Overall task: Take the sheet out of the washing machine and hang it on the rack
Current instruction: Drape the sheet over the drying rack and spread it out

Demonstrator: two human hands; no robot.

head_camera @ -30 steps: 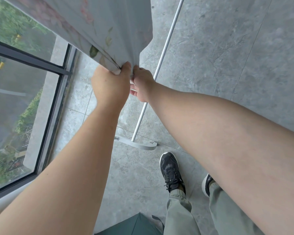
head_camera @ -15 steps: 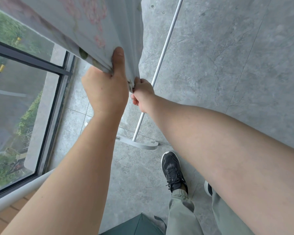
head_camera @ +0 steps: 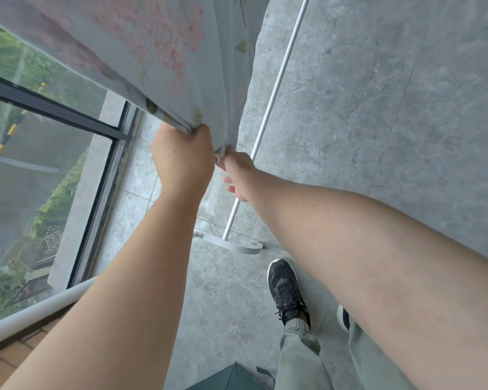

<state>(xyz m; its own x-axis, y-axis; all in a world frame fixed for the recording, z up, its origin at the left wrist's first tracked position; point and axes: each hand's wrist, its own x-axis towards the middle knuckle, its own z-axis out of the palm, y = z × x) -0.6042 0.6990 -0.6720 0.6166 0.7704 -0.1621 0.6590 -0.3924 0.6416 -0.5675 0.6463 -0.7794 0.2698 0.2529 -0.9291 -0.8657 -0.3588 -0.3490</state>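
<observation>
- Spreading across the right side and bottom of the frame, the grey stone-tile floor (head_camera: pixel 378 122) lies under everything else.
- A pale blue sheet (head_camera: pixel 152 52) printed with pink blossoms and green leaves fills the upper left. It hangs down in folds, and its top runs out past the upper edge, so what carries it cannot be seen.
- At left, a window (head_camera: pixel 40 153) with a dark frame looks down on greenery and a road.
- The rack shows as a thin white pole (head_camera: pixel 276 80) slanting from the top centre down to a curved metal foot (head_camera: pixel 231 246) on the floor. In the picture, the pole is just right of the sheet's hanging edge.
- The left hand (head_camera: pixel 183 159), at centre, has its fingers curled round the bunched lower edge of the sheet, gripping it.
- The right hand (head_camera: pixel 237 170), just beside the left, pinches the sheet's bottom corner. Its lower fingers hang looser beneath.
- A black shoe (head_camera: pixel 285 288) and a grey-green trouser leg (head_camera: pixel 299 358) stand at lower centre.
- A dark green object (head_camera: pixel 231 380) pokes in at the bottom edge; what it is cannot be told.
</observation>
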